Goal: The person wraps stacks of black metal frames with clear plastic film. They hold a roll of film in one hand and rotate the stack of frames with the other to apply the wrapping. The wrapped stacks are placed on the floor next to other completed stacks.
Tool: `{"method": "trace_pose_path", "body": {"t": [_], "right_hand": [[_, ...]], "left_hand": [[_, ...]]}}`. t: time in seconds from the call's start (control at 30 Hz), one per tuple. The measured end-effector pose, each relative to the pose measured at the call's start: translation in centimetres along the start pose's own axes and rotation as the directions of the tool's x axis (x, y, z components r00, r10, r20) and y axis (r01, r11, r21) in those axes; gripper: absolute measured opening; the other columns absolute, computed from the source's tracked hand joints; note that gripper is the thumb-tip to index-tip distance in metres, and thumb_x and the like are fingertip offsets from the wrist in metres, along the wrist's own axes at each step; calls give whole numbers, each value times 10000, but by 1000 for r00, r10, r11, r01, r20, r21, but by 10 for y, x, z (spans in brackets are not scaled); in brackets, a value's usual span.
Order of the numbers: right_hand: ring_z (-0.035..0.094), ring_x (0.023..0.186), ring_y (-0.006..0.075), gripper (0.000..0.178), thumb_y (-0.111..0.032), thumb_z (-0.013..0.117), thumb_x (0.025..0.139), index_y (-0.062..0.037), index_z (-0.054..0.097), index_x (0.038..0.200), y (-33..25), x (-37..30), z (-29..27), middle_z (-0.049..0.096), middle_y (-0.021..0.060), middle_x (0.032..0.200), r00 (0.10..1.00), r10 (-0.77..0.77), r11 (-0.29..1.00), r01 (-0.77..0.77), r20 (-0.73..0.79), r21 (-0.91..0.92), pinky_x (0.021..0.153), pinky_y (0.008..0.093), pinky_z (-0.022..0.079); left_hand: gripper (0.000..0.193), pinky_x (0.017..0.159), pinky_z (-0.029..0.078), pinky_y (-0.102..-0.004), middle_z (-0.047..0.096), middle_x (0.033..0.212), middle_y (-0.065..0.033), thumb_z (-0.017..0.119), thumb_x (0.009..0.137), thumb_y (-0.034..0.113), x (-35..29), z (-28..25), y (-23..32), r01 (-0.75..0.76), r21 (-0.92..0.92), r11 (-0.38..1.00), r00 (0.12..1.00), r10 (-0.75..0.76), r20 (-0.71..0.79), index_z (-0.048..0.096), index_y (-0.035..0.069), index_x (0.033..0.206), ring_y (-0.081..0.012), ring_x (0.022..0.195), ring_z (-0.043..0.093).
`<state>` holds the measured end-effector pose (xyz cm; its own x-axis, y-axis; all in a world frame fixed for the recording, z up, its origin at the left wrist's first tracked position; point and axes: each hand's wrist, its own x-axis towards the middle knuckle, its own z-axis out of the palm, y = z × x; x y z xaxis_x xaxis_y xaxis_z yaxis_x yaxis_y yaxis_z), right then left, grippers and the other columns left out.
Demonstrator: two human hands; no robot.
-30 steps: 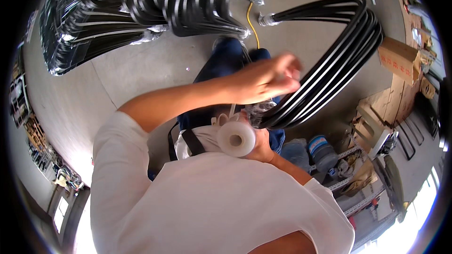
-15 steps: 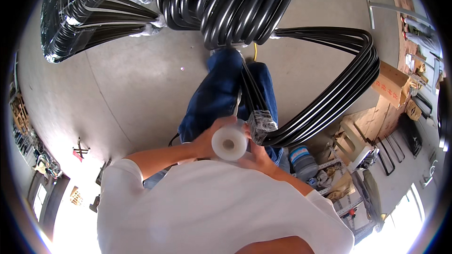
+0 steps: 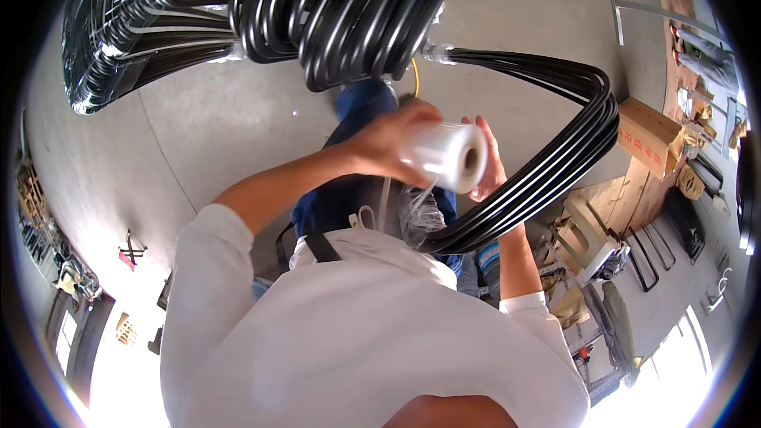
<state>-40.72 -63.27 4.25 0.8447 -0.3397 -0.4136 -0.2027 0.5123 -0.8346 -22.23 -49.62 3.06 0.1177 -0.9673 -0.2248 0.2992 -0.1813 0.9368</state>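
A roll of clear stretch film [image 3: 445, 154] is tilted on its side above a bundle of bent black tubes [image 3: 547, 170], its hollow core facing right. My left hand [image 3: 394, 145] is closed round the roll's left end. Beside the core end, my right hand [image 3: 493, 166] has its fingers and thumb apart; whether it touches the roll I cannot tell. Crumpled film [image 3: 420, 218] wraps the near end of the bundle, close below the roll, and a strip of film seems to run between them. The bundle's far end also has film [image 3: 437, 51] round it.
A large stack of bent black tubes [image 3: 349, 16] lies ahead, with more film-wrapped tubes [image 3: 103, 71] at the far left. A cardboard box [image 3: 646, 139] stands to the right. A blue water bottle [image 3: 489, 265] is partly hidden by my right arm.
The roll has moved up and away from my body and tipped from end-on toward the right. My left hand has risen with it; my right hand has moved out to the right and its fingers have spread.
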Motion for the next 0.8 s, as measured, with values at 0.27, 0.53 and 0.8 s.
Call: {"method": "trace_pose_path", "body": {"t": [0.27,0.53,0.8], "right_hand": [[354,1185,269,1016,-445,819,498,-32,312,1276,-6,-14,-31,346,158,1292,972,-223,920,185,-74,-345,992,386,292],[496,966,168,837,-340,793,521,-13,403,1185,-11,-140,-29,508,60,1033,870,36,987,-109,-491,-122,843,304,403],[516,932,176,899,-313,830,410,-15,390,1136,-29,-208,13,501,81,1018,834,102,992,-128,-543,-10,813,299,427]], "left_hand": [[817,935,340,-319,489,1081,-68,859,470,224,49,53,-25,116,-271,956,979,-64,193,438,51,1148,-172,1067,451],[408,917,337,-273,517,1120,-78,429,856,83,24,91,35,396,-230,889,821,-231,522,405,-8,1252,-138,1024,454],[420,634,445,-304,609,772,-143,647,760,175,-15,112,48,220,8,975,956,-218,195,425,9,1076,-207,691,603]]}}
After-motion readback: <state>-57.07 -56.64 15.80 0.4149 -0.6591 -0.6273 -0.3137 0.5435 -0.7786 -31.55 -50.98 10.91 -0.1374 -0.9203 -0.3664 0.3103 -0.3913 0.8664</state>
